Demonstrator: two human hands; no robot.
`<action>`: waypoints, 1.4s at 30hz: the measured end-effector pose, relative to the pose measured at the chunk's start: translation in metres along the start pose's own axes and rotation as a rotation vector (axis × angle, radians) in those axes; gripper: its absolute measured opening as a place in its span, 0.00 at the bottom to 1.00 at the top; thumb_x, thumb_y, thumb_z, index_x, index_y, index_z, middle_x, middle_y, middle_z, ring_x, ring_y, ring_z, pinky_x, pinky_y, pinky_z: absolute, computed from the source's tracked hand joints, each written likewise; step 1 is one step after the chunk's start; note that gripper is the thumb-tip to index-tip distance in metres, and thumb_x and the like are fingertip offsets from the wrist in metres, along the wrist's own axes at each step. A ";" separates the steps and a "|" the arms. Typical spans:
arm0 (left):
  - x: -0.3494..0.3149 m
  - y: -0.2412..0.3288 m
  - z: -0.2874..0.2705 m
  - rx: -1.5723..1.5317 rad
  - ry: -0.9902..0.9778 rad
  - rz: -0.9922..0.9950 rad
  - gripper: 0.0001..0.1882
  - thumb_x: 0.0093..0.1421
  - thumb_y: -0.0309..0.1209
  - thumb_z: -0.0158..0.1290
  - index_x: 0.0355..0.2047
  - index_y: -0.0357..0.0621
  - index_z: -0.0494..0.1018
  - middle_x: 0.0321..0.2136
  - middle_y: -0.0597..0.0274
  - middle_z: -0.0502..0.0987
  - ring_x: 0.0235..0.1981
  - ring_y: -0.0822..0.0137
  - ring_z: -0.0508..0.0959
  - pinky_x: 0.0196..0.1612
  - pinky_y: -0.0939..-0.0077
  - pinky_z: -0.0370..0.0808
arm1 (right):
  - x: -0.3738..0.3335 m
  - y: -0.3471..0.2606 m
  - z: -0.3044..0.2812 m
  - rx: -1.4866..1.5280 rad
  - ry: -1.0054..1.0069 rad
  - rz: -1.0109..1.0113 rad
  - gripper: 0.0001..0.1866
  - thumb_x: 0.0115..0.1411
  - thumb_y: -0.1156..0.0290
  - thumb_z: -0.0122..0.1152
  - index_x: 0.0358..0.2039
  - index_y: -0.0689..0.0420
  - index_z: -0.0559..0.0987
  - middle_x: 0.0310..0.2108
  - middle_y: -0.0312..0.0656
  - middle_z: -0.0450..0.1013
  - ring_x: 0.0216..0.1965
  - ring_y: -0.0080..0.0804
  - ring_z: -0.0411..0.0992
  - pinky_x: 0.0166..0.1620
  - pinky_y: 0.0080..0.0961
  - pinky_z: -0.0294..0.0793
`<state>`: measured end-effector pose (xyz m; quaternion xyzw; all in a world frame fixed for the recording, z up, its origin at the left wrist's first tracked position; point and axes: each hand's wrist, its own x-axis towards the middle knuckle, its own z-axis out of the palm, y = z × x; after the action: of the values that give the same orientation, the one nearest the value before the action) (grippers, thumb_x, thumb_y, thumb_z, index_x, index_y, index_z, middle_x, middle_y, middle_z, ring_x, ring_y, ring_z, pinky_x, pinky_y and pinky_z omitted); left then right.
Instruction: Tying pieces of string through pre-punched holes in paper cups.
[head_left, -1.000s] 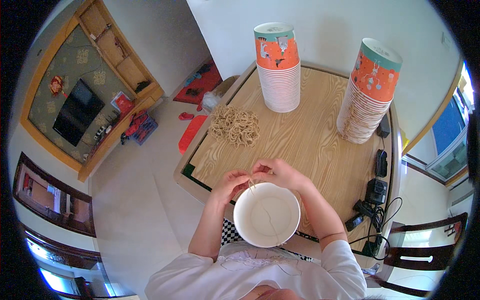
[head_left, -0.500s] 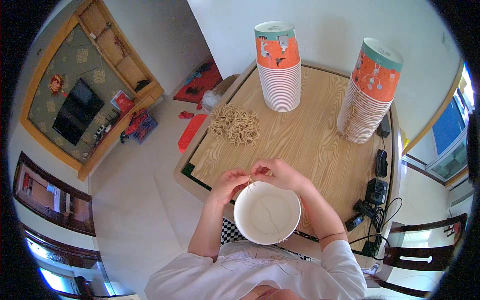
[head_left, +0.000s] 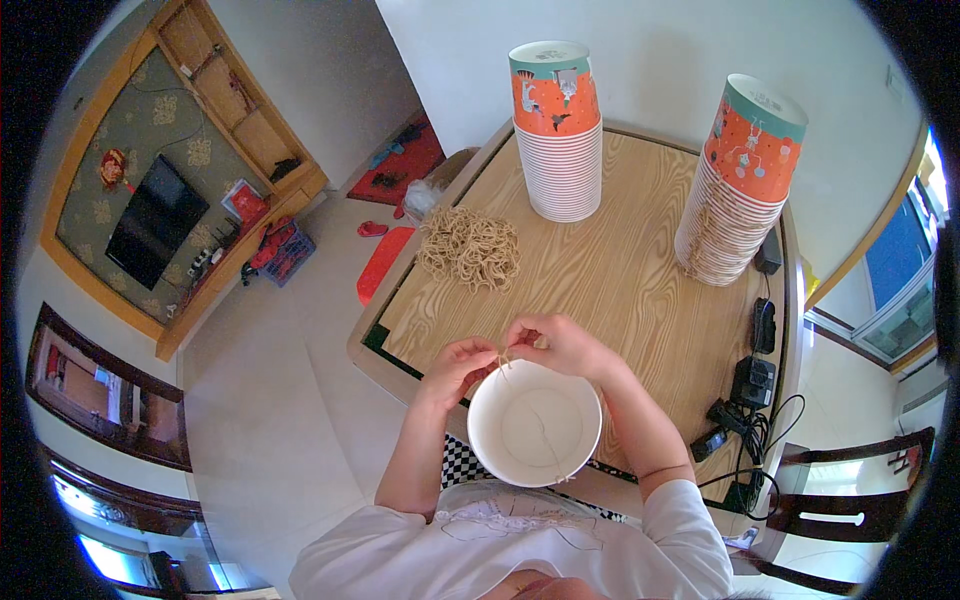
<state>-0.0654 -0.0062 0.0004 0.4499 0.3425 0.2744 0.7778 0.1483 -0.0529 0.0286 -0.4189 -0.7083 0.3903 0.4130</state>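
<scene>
In front of me at the near table edge is a white paper bucket (head_left: 586,428), its open mouth facing up. A thin tan string (head_left: 545,435) runs down across its inside, with a small knotted tuft (head_left: 565,479) at the near rim. At the far rim, my left hand (head_left: 462,368) pinches the string's other end between thumb and fingers. From the right, my right hand (head_left: 552,342) closes on the same string end, fingertips almost touching the left ones. A loose pile of tan string loops (head_left: 468,250) lies beyond my left hand.
An upside-down stack of orange-and-teal paper buckets (head_left: 557,150) stands at the wood-grain table's back. Another stack (head_left: 735,190), strings down its side, leans at the right. Black adapters and cables (head_left: 752,382) lie along the right edge, near a dark chair (head_left: 830,518).
My fingertips have shifted very slightly around the string at the far rim. The bucket and everything on the table have stayed in place.
</scene>
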 end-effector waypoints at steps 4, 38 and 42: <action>0.003 -0.004 -0.006 -0.083 0.015 0.022 0.07 0.56 0.30 0.55 0.34 0.42 0.72 0.26 0.65 0.76 0.28 0.73 0.76 0.33 0.82 0.73 | 0.001 -0.008 0.000 -0.057 -0.028 0.017 0.08 0.54 0.67 0.58 0.33 0.57 0.74 0.26 0.45 0.74 0.29 0.35 0.74 0.34 0.30 0.72; -0.016 0.017 0.024 0.288 0.119 0.289 0.05 0.55 0.22 0.54 0.32 0.40 0.71 0.28 0.68 0.74 0.32 0.79 0.74 0.36 0.86 0.71 | 0.000 -0.007 0.003 -0.041 -0.061 0.082 0.11 0.53 0.66 0.58 0.32 0.59 0.75 0.25 0.46 0.75 0.28 0.35 0.74 0.32 0.31 0.72; -0.018 0.019 0.032 0.344 0.122 0.315 0.08 0.52 0.23 0.57 0.33 0.41 0.72 0.28 0.67 0.75 0.30 0.78 0.74 0.35 0.84 0.71 | 0.000 -0.011 0.001 -0.044 -0.079 0.109 0.11 0.53 0.65 0.59 0.32 0.59 0.75 0.25 0.46 0.75 0.28 0.36 0.74 0.32 0.32 0.72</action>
<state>-0.0539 -0.0272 0.0342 0.6063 0.3562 0.3565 0.6151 0.1442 -0.0574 0.0379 -0.4501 -0.7086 0.4127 0.3534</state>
